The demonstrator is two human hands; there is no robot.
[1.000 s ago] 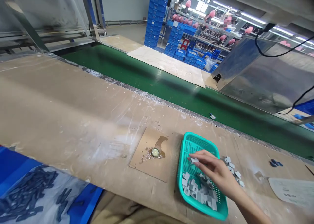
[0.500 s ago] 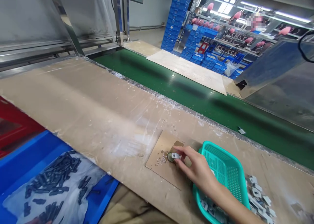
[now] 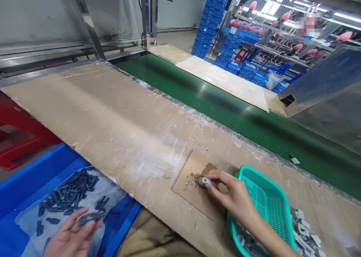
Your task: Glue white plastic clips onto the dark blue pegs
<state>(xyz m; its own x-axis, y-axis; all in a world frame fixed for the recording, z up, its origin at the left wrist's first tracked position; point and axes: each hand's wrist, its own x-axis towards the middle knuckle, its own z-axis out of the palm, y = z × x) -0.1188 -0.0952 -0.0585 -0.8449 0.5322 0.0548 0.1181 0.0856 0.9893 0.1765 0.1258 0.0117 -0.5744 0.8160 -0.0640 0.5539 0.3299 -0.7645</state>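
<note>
My right hand pinches a small grey-white piece and presses it on a small round cap on a brown cardboard square. A teal mesh basket with several grey pieces sits just right of that hand. My left hand is low at the left over a blue bin, fingers closed on a dark grey strip above a heap of similar dark pieces.
The worn brown bench runs diagonally, with a green conveyor belt behind it. Loose grey pieces lie right of the basket. A red crate stands at the left. Stacked blue crates and racks fill the background.
My right hand went from the basket with a grey piece to the cap on the cardboard. My left hand has come into view holding a dark strip. The view swung left.
</note>
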